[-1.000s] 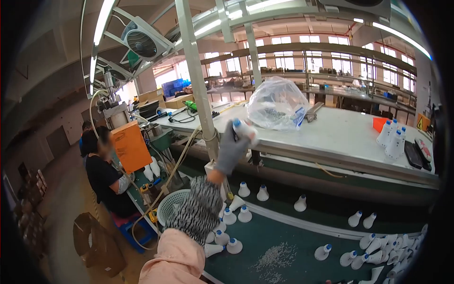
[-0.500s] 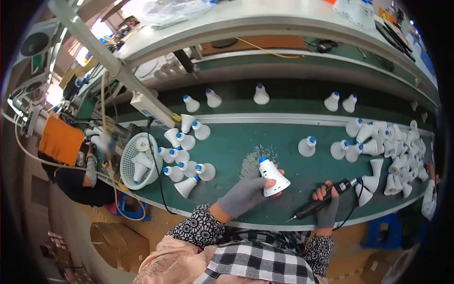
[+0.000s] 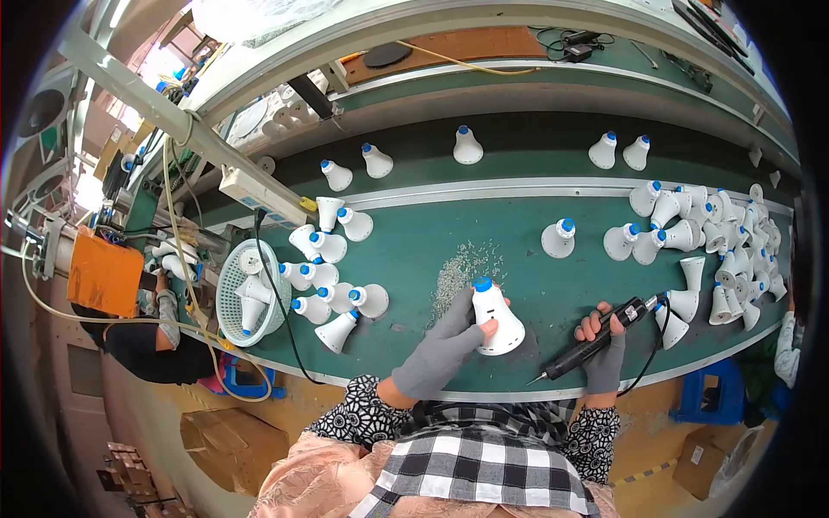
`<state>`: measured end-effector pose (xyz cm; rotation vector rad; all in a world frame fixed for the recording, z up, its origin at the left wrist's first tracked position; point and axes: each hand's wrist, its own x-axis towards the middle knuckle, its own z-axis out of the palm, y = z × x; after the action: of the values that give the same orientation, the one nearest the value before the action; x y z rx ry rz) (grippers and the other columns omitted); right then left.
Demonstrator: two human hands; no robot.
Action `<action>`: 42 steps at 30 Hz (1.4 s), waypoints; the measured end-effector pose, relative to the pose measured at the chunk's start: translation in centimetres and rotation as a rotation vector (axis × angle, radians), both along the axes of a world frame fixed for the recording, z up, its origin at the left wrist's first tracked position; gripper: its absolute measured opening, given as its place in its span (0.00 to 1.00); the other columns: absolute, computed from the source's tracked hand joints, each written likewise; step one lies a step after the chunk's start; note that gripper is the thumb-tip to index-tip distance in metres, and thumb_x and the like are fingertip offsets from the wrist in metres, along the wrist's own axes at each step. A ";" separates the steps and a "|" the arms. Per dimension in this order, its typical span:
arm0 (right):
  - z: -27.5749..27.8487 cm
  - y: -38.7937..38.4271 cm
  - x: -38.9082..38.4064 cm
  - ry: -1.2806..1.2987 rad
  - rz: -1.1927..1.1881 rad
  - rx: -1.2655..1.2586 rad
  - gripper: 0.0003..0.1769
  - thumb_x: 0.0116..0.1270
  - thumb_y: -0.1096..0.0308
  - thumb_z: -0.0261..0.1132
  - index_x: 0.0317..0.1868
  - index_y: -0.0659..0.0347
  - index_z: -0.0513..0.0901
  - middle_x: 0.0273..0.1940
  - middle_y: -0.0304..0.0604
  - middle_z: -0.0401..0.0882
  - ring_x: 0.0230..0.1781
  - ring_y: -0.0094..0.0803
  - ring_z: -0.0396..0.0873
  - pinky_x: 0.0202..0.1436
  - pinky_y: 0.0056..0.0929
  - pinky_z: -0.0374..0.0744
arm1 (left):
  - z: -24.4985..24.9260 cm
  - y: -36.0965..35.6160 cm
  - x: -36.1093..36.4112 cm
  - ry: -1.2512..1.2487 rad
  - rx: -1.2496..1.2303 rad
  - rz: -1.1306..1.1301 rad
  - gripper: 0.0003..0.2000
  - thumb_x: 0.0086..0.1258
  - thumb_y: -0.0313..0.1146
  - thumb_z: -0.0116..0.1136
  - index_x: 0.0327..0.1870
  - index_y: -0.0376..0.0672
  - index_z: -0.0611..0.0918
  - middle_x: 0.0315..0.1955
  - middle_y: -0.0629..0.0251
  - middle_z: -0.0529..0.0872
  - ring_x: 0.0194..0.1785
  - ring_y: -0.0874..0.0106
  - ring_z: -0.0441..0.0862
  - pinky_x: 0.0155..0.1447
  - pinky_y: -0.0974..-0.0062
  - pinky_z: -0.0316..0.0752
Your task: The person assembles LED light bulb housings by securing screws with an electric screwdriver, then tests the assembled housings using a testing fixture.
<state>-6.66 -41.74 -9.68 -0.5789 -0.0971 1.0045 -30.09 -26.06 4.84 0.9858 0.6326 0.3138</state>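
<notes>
My left hand (image 3: 445, 350), in a grey fingerless glove, holds a white cone-shaped housing (image 3: 499, 325) with a blue cap, cap pointing up and away from me. Wrapped in the fingers of my right hand (image 3: 602, 350), also gloved, is a black electric screwdriver (image 3: 580, 356); its thin bit points down to the left over the mat. A scatter of small screws (image 3: 462, 274) lies on the green table (image 3: 414, 250) just beyond my left hand. One capped housing (image 3: 559, 239) stands upright behind the screwdriver.
More housings (image 3: 734, 250) are heaped at the right; several (image 3: 335, 293) stand at the left beside a pale green basket (image 3: 226, 302) with parts inside. Further ones line the rear ledge. A black cable (image 3: 281, 302) crosses the left side. Co-workers' arms show at both edges.
The camera view has shifted slightly. My left hand has tilted the housing a little, and the blue cap now faces more toward the camera. My right hand keeps hold of the screwdriver.
</notes>
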 end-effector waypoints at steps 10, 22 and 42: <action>-0.4 -0.1 0.1 0.018 0.013 0.021 0.19 0.73 0.58 0.61 0.56 0.61 0.72 0.31 0.36 0.68 0.29 0.25 0.68 0.38 0.28 0.72 | 0.2 0.0 0.2 -0.004 -0.064 -0.011 0.28 0.75 0.36 0.55 0.73 0.47 0.60 0.64 0.65 0.71 0.68 0.69 0.70 0.67 0.65 0.70; -0.1 -0.1 0.1 0.013 0.017 0.017 0.20 0.72 0.58 0.62 0.56 0.60 0.72 0.31 0.35 0.69 0.30 0.25 0.69 0.39 0.28 0.72 | 0.1 0.1 0.3 0.020 -0.091 -0.009 0.29 0.74 0.36 0.54 0.74 0.44 0.60 0.65 0.62 0.72 0.69 0.67 0.71 0.68 0.63 0.71; 0.9 0.1 -0.2 -0.012 0.004 -0.073 0.20 0.68 0.56 0.65 0.52 0.58 0.72 0.30 0.33 0.67 0.29 0.23 0.67 0.38 0.27 0.69 | -0.3 0.6 0.1 -0.022 -0.131 0.012 0.28 0.71 0.38 0.56 0.69 0.37 0.66 0.60 0.57 0.75 0.63 0.66 0.76 0.66 0.66 0.73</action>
<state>-6.87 -41.63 -8.76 -0.6520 -0.0727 1.0114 -29.96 -25.45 4.52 0.8527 0.6312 0.2897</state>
